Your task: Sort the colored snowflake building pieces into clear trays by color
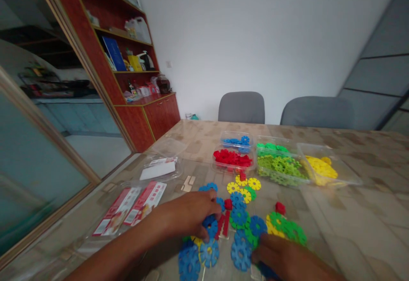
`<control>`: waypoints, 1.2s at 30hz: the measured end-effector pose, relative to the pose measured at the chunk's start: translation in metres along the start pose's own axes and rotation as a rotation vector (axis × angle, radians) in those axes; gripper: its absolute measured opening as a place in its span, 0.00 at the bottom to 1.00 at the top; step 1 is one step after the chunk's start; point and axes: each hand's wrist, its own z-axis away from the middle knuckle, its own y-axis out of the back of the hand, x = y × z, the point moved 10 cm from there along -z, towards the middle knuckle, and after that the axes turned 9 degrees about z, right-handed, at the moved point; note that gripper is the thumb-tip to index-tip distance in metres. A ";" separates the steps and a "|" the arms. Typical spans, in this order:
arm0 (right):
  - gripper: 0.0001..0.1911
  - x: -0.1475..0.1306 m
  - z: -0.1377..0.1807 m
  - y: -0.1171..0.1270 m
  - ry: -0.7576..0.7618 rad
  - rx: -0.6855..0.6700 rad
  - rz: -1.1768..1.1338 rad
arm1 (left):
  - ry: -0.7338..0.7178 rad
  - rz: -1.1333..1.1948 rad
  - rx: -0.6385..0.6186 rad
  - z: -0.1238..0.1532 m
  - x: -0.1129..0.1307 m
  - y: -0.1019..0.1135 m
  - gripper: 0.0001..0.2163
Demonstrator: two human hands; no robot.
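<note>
The left hand (204, 210), half-curled, touches a dark-blue notched plastic disc (211, 226), its grip unclear; a sideways brush could skew the lighter-blue notched plastic disc (209, 253) below its thumb. The right hand (279, 253), beside a mid-blue notched plastic disc (240, 255), hides its fingertips; I cannot tell its hold.

Two grey chairs (242, 108) stand between a patterned table (377, 157) and a plain white wall (223, 38), a red-brown shelved cabinet (162, 117) at left beside a frosted-glass panel (35, 174) and dim kitchen (70, 112)
</note>
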 end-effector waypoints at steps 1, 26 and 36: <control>0.11 0.004 -0.003 0.006 -0.033 0.019 0.058 | -0.002 0.007 -0.002 -0.001 0.000 0.000 0.16; 0.15 -0.058 -0.054 0.001 0.101 0.136 0.099 | -0.059 0.196 0.194 0.006 0.002 0.039 0.04; 0.15 -0.051 -0.050 0.022 -0.020 -0.017 -0.131 | 0.007 0.322 0.085 0.012 0.003 0.046 0.05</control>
